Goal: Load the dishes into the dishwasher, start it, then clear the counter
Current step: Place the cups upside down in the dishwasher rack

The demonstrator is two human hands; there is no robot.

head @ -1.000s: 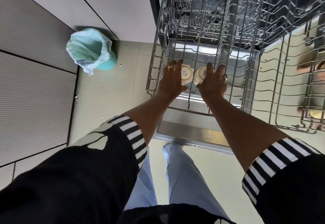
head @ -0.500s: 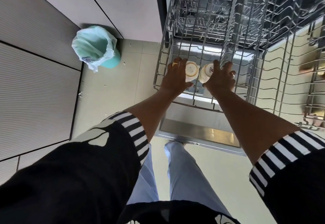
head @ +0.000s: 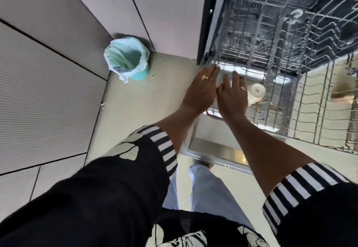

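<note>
The person is bending over the open dishwasher door [head: 211, 151]. The left hand [head: 201, 91] and right hand [head: 232, 97] are hovering side by side, nearly touching, over the left front corner of the wire rack [head: 310, 122]. Their fingers are lying straight and gripping nothing. A small pale cup [head: 256, 91] is sitting upside down in the rack, just beside the right hand. A green-lined bin [head: 127, 60] is standing on the floor to the left.

The left hand [head: 200, 91] and right hand [head: 233, 97] lie together over the dishwasher rack's [head: 290, 101] left corner. A cup [head: 256, 92] sits inside, just right of them, and the bin [head: 127, 60] stands on the floor [head: 147, 99], well left.
</note>
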